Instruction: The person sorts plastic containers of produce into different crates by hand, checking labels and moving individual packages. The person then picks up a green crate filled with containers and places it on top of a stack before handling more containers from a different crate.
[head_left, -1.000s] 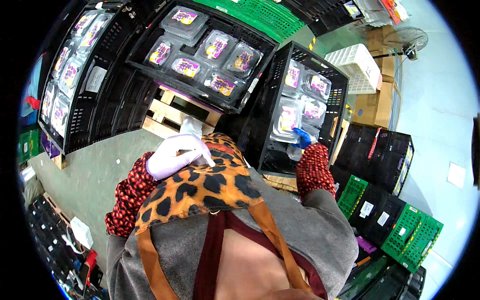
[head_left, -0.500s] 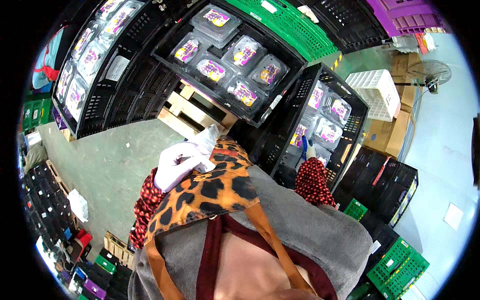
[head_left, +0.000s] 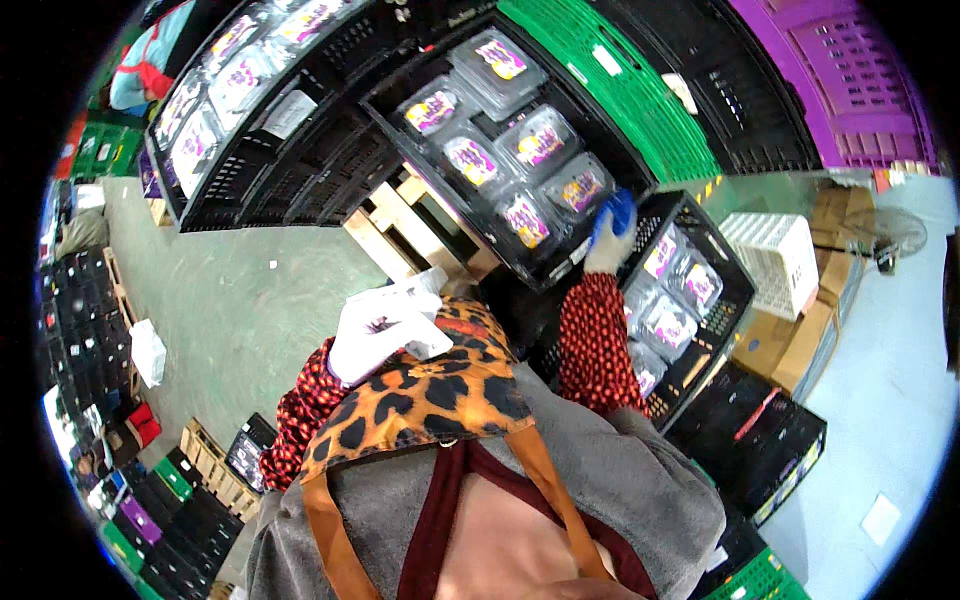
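Note:
My left hand (head_left: 372,335), in a white glove, is closed around white paper pieces (head_left: 428,342) in front of my leopard-print apron (head_left: 400,395). My right hand (head_left: 612,235) wears a white glove with blue fingers. It reaches to the right edge of a black crate (head_left: 548,272), its fingers stretched out beside a clear plastic punnet (head_left: 577,187); nothing shows in them. More lidded punnets (head_left: 540,138) with purple, yellow and white labels sit in that crate, some stacked. A lower black crate (head_left: 738,275) at the right holds further labelled punnets (head_left: 668,326).
Stacked black crates with punnets (head_left: 240,82) stand at the left. Behind are a green crate (head_left: 610,85) and a purple crate (head_left: 850,80). A wooden pallet (head_left: 385,235) lies under the middle stack. A white basket (head_left: 770,260), cardboard boxes (head_left: 790,345) and a fan (head_left: 885,240) are at the right.
My right hand has moved up and left, from over the punnets in the lower right crate to the edge of the middle crate. The left hand still holds the paper. The view has shifted.

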